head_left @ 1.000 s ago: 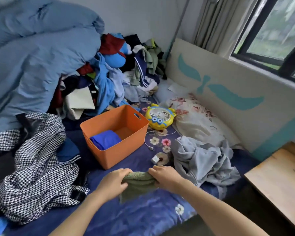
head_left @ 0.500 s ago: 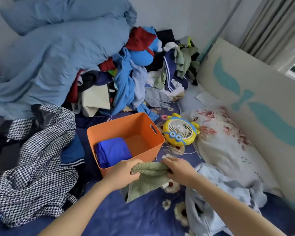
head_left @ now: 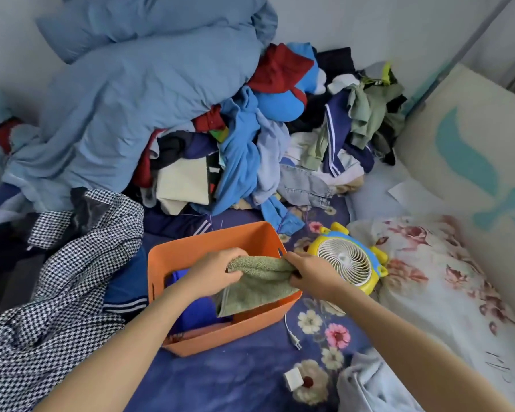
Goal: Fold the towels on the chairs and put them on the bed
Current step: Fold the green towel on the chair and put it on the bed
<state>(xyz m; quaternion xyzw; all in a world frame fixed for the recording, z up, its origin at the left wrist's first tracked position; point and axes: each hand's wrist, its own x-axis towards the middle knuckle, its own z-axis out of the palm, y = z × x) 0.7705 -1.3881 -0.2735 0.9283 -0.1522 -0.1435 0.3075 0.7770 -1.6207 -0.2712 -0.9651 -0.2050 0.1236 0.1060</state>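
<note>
You hold a folded green towel point(head_left: 259, 285) over an orange plastic bin point(head_left: 211, 337) on the cluttered bed point(head_left: 244, 379), at what looks like the placing step of the task: the folding appears done, and the towel hangs over the bin's right half, its lower edge draped at the near right rim. To the left, a houndstooth garment point(head_left: 66, 286) spills beside the bin; inside, under your left forearm, lies a folded blue cloth point(head_left: 194, 313). Your left hand point(head_left: 214, 270) is closed over the towel's left top corner, fingers curled into the pile. Your right hand point(head_left: 311, 276) pinches the right corner, thumb and fingers shut on the cloth. The next move, by this reading, calls for lowering the towel flat beside the blue cloth, then letting go with both hands. A yellow toy-faced fan point(head_left: 348, 260) lies just right of the bin.
</note>
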